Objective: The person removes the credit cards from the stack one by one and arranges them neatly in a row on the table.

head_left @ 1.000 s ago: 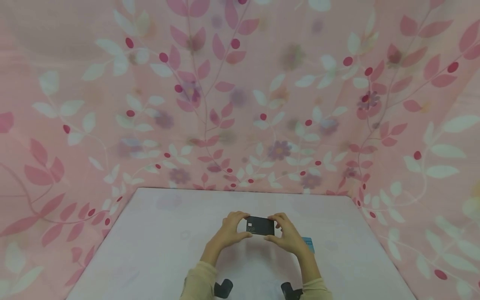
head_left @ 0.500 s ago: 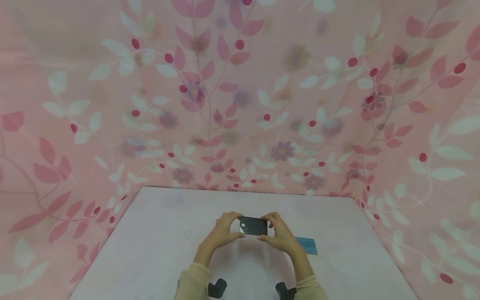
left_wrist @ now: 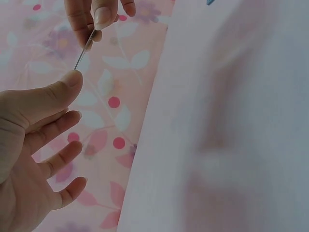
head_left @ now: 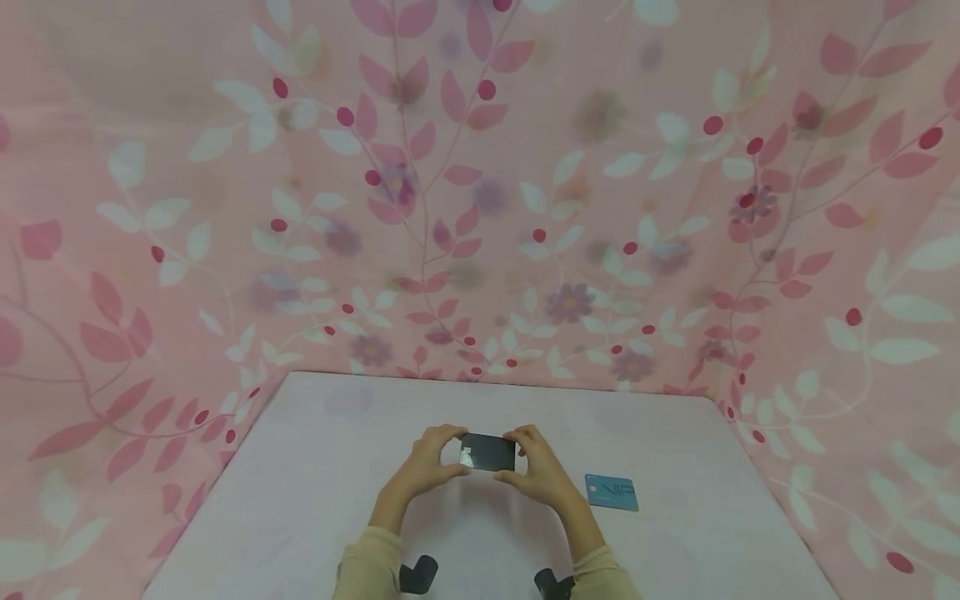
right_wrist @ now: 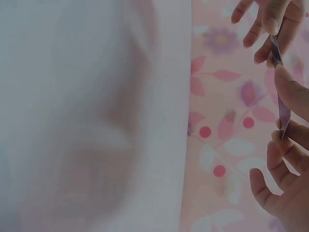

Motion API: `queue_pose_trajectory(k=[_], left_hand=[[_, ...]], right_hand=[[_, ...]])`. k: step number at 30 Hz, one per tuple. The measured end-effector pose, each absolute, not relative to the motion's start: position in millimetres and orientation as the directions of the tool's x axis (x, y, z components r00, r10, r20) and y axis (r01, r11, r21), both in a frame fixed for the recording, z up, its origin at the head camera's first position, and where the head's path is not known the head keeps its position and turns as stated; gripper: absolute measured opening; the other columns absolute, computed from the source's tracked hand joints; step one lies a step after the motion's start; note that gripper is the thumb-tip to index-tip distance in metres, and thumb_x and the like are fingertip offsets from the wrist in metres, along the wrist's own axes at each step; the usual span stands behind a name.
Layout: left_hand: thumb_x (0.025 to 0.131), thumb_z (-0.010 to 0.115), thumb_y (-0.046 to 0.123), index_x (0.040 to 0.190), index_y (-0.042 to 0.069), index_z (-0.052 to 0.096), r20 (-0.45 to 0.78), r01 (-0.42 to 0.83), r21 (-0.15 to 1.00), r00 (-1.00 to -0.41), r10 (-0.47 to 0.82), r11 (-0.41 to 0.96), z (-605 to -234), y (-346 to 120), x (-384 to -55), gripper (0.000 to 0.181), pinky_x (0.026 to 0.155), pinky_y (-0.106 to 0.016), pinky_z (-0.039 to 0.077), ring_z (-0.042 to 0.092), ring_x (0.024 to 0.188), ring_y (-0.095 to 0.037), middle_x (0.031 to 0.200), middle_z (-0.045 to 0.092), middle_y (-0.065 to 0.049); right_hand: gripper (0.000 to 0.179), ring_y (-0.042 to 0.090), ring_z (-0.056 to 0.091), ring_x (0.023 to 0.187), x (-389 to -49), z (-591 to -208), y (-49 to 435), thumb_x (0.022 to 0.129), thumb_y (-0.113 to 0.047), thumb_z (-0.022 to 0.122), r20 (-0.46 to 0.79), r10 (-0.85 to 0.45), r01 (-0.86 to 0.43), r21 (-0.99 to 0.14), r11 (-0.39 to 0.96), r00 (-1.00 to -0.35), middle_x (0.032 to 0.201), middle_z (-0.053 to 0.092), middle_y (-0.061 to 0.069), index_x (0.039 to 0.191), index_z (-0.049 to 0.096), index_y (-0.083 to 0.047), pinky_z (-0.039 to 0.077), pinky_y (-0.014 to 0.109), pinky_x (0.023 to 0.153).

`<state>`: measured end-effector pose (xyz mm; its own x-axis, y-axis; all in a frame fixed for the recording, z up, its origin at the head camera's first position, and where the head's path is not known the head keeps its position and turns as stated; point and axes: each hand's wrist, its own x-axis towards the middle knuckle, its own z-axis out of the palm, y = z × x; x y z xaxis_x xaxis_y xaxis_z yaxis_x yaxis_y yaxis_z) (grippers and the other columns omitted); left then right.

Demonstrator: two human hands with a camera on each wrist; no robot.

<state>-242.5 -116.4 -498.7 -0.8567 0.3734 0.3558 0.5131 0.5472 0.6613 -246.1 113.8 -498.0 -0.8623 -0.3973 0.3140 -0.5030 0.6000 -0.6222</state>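
A black card (head_left: 487,452) with a small pale chip is held up between both hands above the table. My left hand (head_left: 427,462) pinches its left end between thumb and fingers, and my right hand (head_left: 536,467) pinches its right end the same way. In the left wrist view the card (left_wrist: 85,49) shows edge-on, its near end under the left thumb; the other fingers spread apart. The right wrist view has the card (right_wrist: 282,104) as a thin slanted strip between the two hands. To the right of my right forearm, a blue card (head_left: 612,492) marked VIP lies flat.
The white table (head_left: 315,483) has a straight back edge against a pink cloth (head_left: 480,208) printed with leaves and flowers. The same cloth stands at both sides. Dark wrist-camera mounts (head_left: 418,575) jut inward from both sleeves.
Both hands with the black card have shifted left in the head view, whose camera also turned slightly. The blue card, partly covered by the right arm before, now shows whole. A sheen has appeared on the black card.
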Motion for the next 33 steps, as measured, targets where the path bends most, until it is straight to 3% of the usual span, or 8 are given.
queue_pose_trajectory(k=[3, 6, 14, 22, 27, 33], left_hand=[[0.08, 0.073, 0.028, 0.119, -0.002, 0.056, 0.39, 0.538, 0.652, -0.843, 0.371, 0.534, -498.9, -122.7, -241.1, 0.052, 0.083, -0.063, 0.033, 0.048, 0.105, -0.035, 0.113, 0.06, -0.014], [0.076, 0.076, 0.018, 0.119, -0.003, 0.057, 0.346, 0.49, 0.689, -0.87, 0.352, 0.533, -501.0, -127.5, -243.2, 0.052, 0.086, -0.066, 0.032, 0.049, 0.107, -0.037, 0.114, 0.06, -0.015], [0.073, 0.078, 0.012, 0.121, 0.001, 0.058, 0.26, 0.405, 0.708, -0.911, 0.319, 0.579, -501.8, -143.7, -245.1, 0.053, 0.095, -0.06, 0.035, 0.049, 0.114, -0.036, 0.121, 0.059, -0.013], [0.074, 0.077, 0.007, 0.122, 0.001, 0.057, 0.218, 0.344, 0.724, -0.936, 0.276, 0.598, -496.7, -160.2, -243.9, 0.053, 0.096, -0.061, 0.033, 0.047, 0.117, -0.038, 0.124, 0.057, -0.015], [0.074, 0.076, 0.007, 0.124, 0.001, 0.056, 0.193, 0.31, 0.719, -0.949, 0.25, 0.622, -495.8, -171.1, -243.5, 0.054, 0.096, -0.062, 0.032, 0.045, 0.119, -0.04, 0.126, 0.055, -0.016], [0.074, 0.075, 0.004, 0.123, -0.003, 0.055, 0.207, 0.324, 0.728, -0.944, 0.257, 0.604, -497.8, -184.7, -242.9, 0.054, 0.094, -0.057, 0.038, 0.049, 0.114, -0.041, 0.123, 0.056, -0.02]], right_hand=[[0.055, 0.027, 0.053, 0.089, -247.0, -499.9, 107.0, 0.071, -0.018, 0.082, 0.322, -0.403, -0.513, -0.615, 0.599, -0.857, 0.11, 0.052, 0.01, 0.116, 0.058, 0.003, 0.049, 0.034, 0.074], [0.055, 0.026, 0.053, 0.088, -247.7, -502.1, 100.0, 0.071, -0.018, 0.082, 0.332, -0.405, -0.521, -0.612, 0.595, -0.852, 0.108, 0.052, 0.01, 0.115, 0.058, 0.003, 0.049, 0.034, 0.074], [0.054, 0.024, 0.054, 0.088, -249.3, -508.0, 80.8, 0.073, -0.021, 0.08, 0.346, -0.417, -0.541, -0.577, 0.612, -0.84, 0.109, 0.052, 0.01, 0.116, 0.058, 0.003, 0.047, 0.031, 0.073], [0.055, 0.024, 0.055, 0.087, -250.7, -512.2, 59.8, 0.073, -0.023, 0.08, 0.388, -0.419, -0.571, -0.54, 0.619, -0.821, 0.112, 0.052, 0.013, 0.116, 0.058, 0.004, 0.041, 0.04, 0.077], [0.054, 0.02, 0.052, 0.085, -254.1, -519.1, 46.5, 0.072, -0.023, 0.081, 0.447, -0.421, -0.611, -0.503, 0.611, -0.789, 0.108, 0.052, 0.011, 0.114, 0.059, 0.004, 0.037, 0.039, 0.074], [0.055, 0.019, 0.05, 0.089, -254.5, -521.0, 31.5, 0.073, -0.024, 0.08, 0.41, -0.419, -0.586, -0.529, 0.614, -0.81, 0.11, 0.052, 0.01, 0.116, 0.059, 0.003, 0.034, 0.039, 0.077]])
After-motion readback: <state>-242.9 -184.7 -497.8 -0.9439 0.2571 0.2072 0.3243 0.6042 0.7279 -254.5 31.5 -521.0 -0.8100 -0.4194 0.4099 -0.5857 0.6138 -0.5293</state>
